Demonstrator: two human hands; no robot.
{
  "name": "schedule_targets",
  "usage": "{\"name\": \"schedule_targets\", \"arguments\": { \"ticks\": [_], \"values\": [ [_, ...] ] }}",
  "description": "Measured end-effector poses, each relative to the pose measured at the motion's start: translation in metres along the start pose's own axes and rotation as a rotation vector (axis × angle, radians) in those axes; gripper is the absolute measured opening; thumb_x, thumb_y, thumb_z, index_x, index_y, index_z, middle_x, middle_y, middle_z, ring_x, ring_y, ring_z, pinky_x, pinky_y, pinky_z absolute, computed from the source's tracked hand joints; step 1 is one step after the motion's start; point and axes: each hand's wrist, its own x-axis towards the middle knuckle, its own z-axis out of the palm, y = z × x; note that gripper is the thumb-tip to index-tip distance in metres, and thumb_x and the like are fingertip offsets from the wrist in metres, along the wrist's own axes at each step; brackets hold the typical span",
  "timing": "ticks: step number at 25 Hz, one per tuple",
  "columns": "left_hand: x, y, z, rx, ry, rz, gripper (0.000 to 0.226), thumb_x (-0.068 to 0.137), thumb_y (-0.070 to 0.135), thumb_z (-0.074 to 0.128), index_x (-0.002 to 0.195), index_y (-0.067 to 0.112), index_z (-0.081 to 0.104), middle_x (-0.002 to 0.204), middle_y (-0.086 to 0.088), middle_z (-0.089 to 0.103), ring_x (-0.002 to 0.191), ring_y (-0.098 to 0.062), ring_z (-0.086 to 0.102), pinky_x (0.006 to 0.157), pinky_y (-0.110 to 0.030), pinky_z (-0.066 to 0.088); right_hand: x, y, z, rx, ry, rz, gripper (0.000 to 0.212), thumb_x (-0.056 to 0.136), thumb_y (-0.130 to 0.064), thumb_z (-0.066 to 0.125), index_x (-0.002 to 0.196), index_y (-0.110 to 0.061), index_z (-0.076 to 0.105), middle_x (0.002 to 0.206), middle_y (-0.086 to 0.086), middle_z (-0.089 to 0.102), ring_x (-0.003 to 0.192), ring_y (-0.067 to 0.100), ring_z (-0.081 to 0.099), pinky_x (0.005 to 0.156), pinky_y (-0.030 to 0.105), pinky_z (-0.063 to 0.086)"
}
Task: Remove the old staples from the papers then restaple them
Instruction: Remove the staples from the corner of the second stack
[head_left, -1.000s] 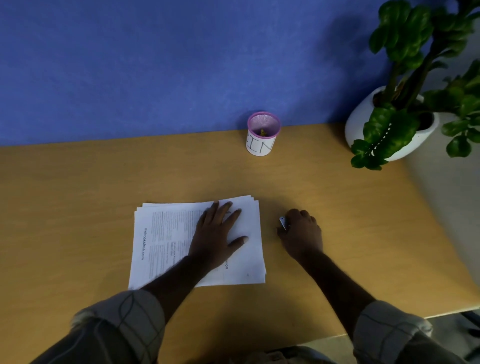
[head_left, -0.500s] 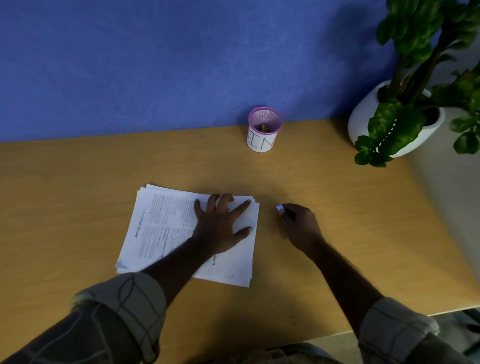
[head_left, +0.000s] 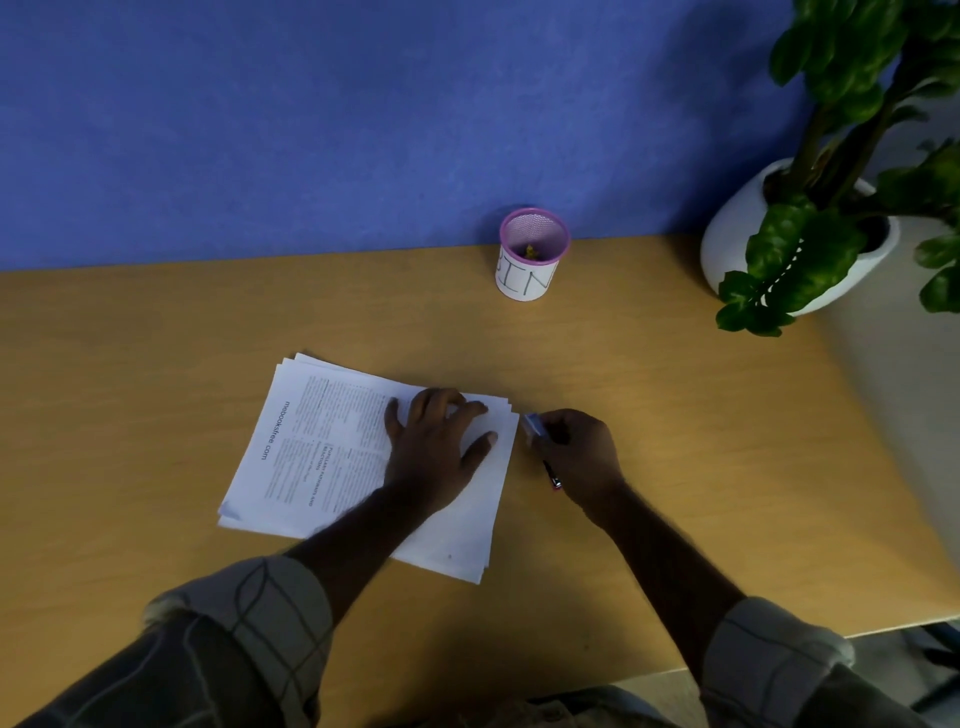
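A stack of printed white papers (head_left: 322, 447) lies on the wooden desk (head_left: 156, 332), turned a little clockwise. My left hand (head_left: 436, 447) rests flat on the right part of the stack, fingers spread toward its top right corner. Just right of that corner, my right hand (head_left: 576, 452) is closed around a small stapler (head_left: 534, 425); its silver-blue head sticks out toward the papers and a dark tail with a pink tip shows below the hand. The staple in the papers is too small to make out.
A pink mesh cup (head_left: 532, 254) with a white label reading BIN stands at the back of the desk against the blue wall. A potted plant in a white pot (head_left: 737, 244) occupies the back right corner. The desk's right and front edges are near my right arm.
The paper stack has rotated clockwise under my left hand. My right hand has moved left, bringing the tool close to the stack's top right corner.
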Motion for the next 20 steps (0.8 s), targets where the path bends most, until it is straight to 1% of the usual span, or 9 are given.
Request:
{"name": "schedule_targets", "arguments": {
  "ticks": [2,4,6,7,9,11,14,20],
  "values": [
    [0.003,0.007,0.004,-0.014,0.044,-0.069,0.041,0.091,0.061,0.048,0.120,0.036,0.061,0.130,0.002,0.056,0.131,-0.023,0.043,0.114,-0.065,0.020,0.000,-0.003,0.008,-0.197,-0.003,-0.164,0.009,0.090,-0.017,0.066,0.095,-0.023,0.071,0.085,-0.007,0.070,0.075,0.010,0.066,0.062,0.024,0.054],
    [0.003,0.010,0.009,-0.019,0.069,-0.104,0.038,0.090,0.059,0.051,0.119,0.037,0.062,0.128,0.003,0.056,0.130,-0.023,0.044,0.115,-0.064,0.019,0.003,-0.007,0.015,-0.365,-0.005,-0.291,0.015,0.093,-0.020,0.062,0.104,-0.019,0.071,0.091,-0.003,0.070,0.079,0.012,0.063,0.067,0.026,0.052],
    [0.002,0.010,0.013,-0.015,0.084,-0.095,0.041,0.088,0.059,0.051,0.122,0.039,0.060,0.128,0.003,0.055,0.129,-0.023,0.044,0.116,-0.061,0.019,0.007,-0.010,0.020,-0.486,0.022,-0.329,0.019,0.094,-0.022,0.060,0.110,-0.019,0.070,0.096,-0.001,0.066,0.082,0.012,0.060,0.069,0.024,0.048],
    [0.002,0.008,0.014,-0.017,0.086,-0.083,0.043,0.088,0.059,0.051,0.125,0.039,0.059,0.129,0.002,0.054,0.129,-0.023,0.044,0.117,-0.059,0.021,0.009,-0.012,0.023,-0.528,0.042,-0.337,0.018,0.094,-0.024,0.059,0.108,-0.020,0.069,0.094,-0.001,0.064,0.080,0.011,0.058,0.067,0.022,0.045],
    [0.002,0.006,0.014,-0.019,0.080,-0.042,0.047,0.089,0.057,0.049,0.131,0.037,0.058,0.133,0.001,0.053,0.131,-0.024,0.043,0.118,-0.053,0.022,0.011,-0.013,0.025,-0.593,0.074,-0.369,0.016,0.095,-0.027,0.056,0.100,-0.021,0.070,0.086,-0.003,0.058,0.075,0.010,0.053,0.059,0.019,0.037],
    [0.002,0.006,0.015,-0.018,0.092,0.002,0.049,0.091,0.055,0.045,0.134,0.034,0.056,0.136,-0.003,0.053,0.134,-0.025,0.042,0.118,-0.046,0.020,0.013,-0.011,0.024,-0.685,0.072,-0.425,0.017,0.095,-0.027,0.054,0.095,-0.019,0.069,0.084,0.000,0.058,0.077,0.014,0.052,0.059,0.022,0.037],
    [0.003,0.006,0.016,-0.039,0.099,0.003,0.048,0.091,0.053,0.049,0.134,0.034,0.056,0.137,-0.003,0.054,0.136,-0.026,0.040,0.116,-0.041,0.017,0.017,-0.011,0.021,-0.752,0.055,-0.482,0.017,0.095,-0.023,0.054,0.098,-0.017,0.070,0.085,0.005,0.060,0.081,0.018,0.052,0.062,0.027,0.039],
    [0.004,0.005,0.017,-0.051,0.091,-0.016,0.047,0.089,0.054,0.056,0.133,0.037,0.056,0.138,-0.002,0.052,0.139,-0.024,0.035,0.116,-0.039,0.014,0.016,-0.014,0.022,-0.801,0.078,-0.574,0.016,0.093,-0.019,0.059,0.100,-0.012,0.071,0.083,0.010,0.062,0.078,0.023,0.054,0.064,0.028,0.035]
  ]
}}
